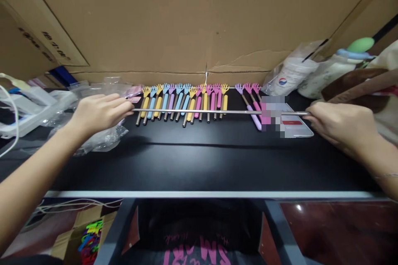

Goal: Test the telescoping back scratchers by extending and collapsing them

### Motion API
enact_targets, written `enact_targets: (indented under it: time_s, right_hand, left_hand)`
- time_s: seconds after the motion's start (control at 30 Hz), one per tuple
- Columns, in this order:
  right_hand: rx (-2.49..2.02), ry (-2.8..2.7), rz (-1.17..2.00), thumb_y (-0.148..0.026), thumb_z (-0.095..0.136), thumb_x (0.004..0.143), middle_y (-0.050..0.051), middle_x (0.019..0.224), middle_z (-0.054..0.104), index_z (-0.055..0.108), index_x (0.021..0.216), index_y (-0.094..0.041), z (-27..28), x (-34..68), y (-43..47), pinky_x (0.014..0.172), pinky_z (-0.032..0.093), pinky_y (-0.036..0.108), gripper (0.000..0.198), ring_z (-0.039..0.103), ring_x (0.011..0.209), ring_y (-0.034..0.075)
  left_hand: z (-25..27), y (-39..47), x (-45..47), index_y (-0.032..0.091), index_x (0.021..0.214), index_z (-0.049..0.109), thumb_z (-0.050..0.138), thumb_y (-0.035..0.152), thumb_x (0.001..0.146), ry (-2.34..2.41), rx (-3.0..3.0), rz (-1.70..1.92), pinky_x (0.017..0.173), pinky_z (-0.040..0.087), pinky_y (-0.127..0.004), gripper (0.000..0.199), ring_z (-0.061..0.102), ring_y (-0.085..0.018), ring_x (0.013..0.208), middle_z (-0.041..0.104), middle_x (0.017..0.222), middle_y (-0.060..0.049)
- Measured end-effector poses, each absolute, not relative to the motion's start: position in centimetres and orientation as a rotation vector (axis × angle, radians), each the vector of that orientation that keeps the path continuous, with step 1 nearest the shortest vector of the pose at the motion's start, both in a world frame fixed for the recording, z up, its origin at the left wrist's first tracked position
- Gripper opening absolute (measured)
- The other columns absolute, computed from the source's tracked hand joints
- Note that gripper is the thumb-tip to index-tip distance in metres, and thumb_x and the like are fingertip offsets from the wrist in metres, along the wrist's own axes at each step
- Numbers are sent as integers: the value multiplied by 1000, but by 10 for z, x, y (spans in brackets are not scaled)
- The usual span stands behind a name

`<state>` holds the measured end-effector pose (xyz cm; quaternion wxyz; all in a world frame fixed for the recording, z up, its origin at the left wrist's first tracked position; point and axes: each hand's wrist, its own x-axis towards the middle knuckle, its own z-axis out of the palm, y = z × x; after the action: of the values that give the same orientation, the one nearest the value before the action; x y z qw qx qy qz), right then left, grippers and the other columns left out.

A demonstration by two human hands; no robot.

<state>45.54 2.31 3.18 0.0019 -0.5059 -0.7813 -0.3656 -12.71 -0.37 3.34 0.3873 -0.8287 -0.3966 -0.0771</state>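
A long, thin metal telescopic rod (230, 112) stretches level between my hands above the table. My left hand (101, 112) is closed around its left end, and my right hand (345, 126) grips the right end; both ends are hidden in my fingers. Behind the rod lies a row of back scratchers (186, 101) with claw-shaped tops and yellow, blue, purple and pink grips. Three more back scratchers (254, 109), one purple and two pink, lie apart to the right of that row.
A phone (297, 122), partly blurred out, lies near my right hand. Clear plastic bags (104, 140) and a white plastic rack (37, 112) are at left. A bagged cup (292, 74) and a bottle (336, 70) stand back right. Cardboard (186, 16) walls the back.
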Motion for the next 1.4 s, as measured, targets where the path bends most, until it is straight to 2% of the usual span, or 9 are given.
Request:
enact_targets:
  time_s: [0.2, 0.47, 0.63, 0.73, 0.87, 1.07, 1.27, 1.4]
  right_hand:
    - [-1743, -2449, -1033, -39, 39, 87, 11, 68, 60, 54, 71, -22, 33, 477, 24, 53, 23, 29, 28, 51, 64, 18]
    - [-1681, -2487, -1040, -42, 41, 86, 10, 67, 58, 53, 68, -22, 30, 476, 20, 54, 25, 30, 30, 50, 63, 18]
    - [-1678, -2474, -1054, -43, 38, 89, 11, 73, 63, 58, 75, -22, 24, 479, 19, 57, 29, 30, 32, 53, 67, 19]
    - [-1687, -2438, -944, -41, 39, 89, 11, 77, 67, 60, 79, -22, 19, 481, 21, 57, 31, 28, 31, 58, 71, 19]
    - [-1738, -2373, -793, -41, 44, 86, 9, 81, 70, 61, 84, -23, 15, 481, 25, 56, 32, 27, 25, 60, 72, 19]
    - [-1811, -2285, -880, -47, 37, 88, 9, 65, 63, 42, 61, -23, 19, 476, 24, 52, 25, 27, 36, 55, 63, 18]
    - [-1898, -2184, -845, -48, 38, 85, 8, 59, 58, 39, 61, -24, 22, 472, 27, 51, 23, 27, 34, 49, 58, 18]
    - [-1887, -2198, -800, -50, 36, 86, 9, 59, 58, 38, 58, -23, 23, 458, 31, 51, 22, 27, 39, 48, 58, 17]
  left_hand:
    - [35, 4, -159, 21, 68, 52, 36, 39, 96, -1129, -2113, -214, 50, 24, -26, 37, 43, -14, 61, 53, 61, 0]
    - [24, 5, -173, 23, 71, 55, 39, 35, 95, -1144, -2091, -168, 51, 25, -26, 32, 45, -14, 63, 54, 61, 1]
    - [21, 5, -172, 23, 75, 57, 38, 37, 97, -1048, -1990, -58, 52, 29, -24, 32, 50, -13, 67, 58, 65, 2]
    - [22, 2, -167, 24, 79, 57, 39, 40, 98, -1007, -1972, -75, 49, 26, -25, 30, 50, -14, 68, 58, 65, 2]
    - [22, -1, -163, 23, 75, 54, 38, 42, 98, -1072, -2018, -117, 50, 25, -27, 33, 50, -15, 69, 57, 64, 2]
    - [17, 1, -162, 24, 79, 54, 39, 41, 97, -1096, -2074, -169, 52, 26, -27, 30, 51, -15, 72, 58, 67, 2]
    - [13, 6, -162, 22, 75, 51, 33, 39, 100, -1064, -2008, -99, 53, 31, -25, 35, 52, -14, 70, 57, 65, 2]
    - [13, 9, -150, 22, 75, 53, 35, 38, 100, -1061, -2045, -125, 54, 31, -24, 35, 52, -14, 69, 60, 67, 3]
